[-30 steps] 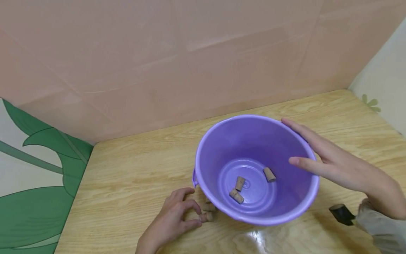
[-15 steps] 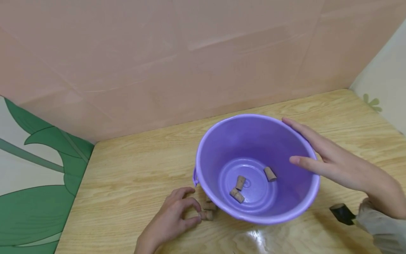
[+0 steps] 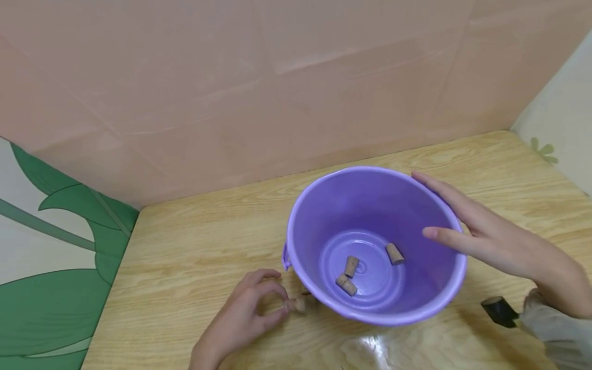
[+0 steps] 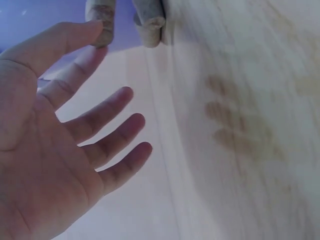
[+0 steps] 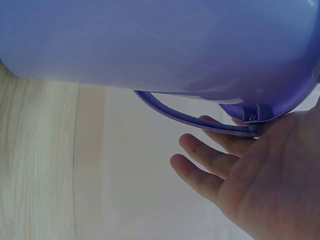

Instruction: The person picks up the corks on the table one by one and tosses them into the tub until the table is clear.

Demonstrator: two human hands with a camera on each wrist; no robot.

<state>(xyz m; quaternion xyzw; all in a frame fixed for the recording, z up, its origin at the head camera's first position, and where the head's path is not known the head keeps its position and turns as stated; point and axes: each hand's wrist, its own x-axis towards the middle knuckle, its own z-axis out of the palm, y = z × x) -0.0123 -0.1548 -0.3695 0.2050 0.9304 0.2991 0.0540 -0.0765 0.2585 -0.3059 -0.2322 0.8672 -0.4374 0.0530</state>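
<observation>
My left hand (image 3: 242, 313) pinches a cork (image 3: 297, 304) between thumb and index finger, just left of the purple bucket (image 3: 376, 319). In the left wrist view the pinched cork (image 4: 104, 11) shows at the fingertips, while the other fingers spread apart. More corks (image 4: 150, 27) lie on the table close to the bucket wall, mostly hidden in the head view. Inside the bucket lie a cork (image 3: 394, 254) to the right and a few more corks (image 3: 351, 266) near the middle. My right hand (image 3: 481, 231) holds the bucket's right rim, thumb inside and fingers outside.
The bucket's handle (image 5: 185, 116) hangs down by the right hand's fingers. A wood-grain table (image 3: 199, 241) carries everything, with a pinkish wall (image 3: 277, 103) behind it. A black object (image 3: 499, 311) is by the right sleeve.
My left hand has shifted slightly left and up, drawing the pinched cork away from the other corks beside the bucket. The right hand and bucket stay nearly still.
</observation>
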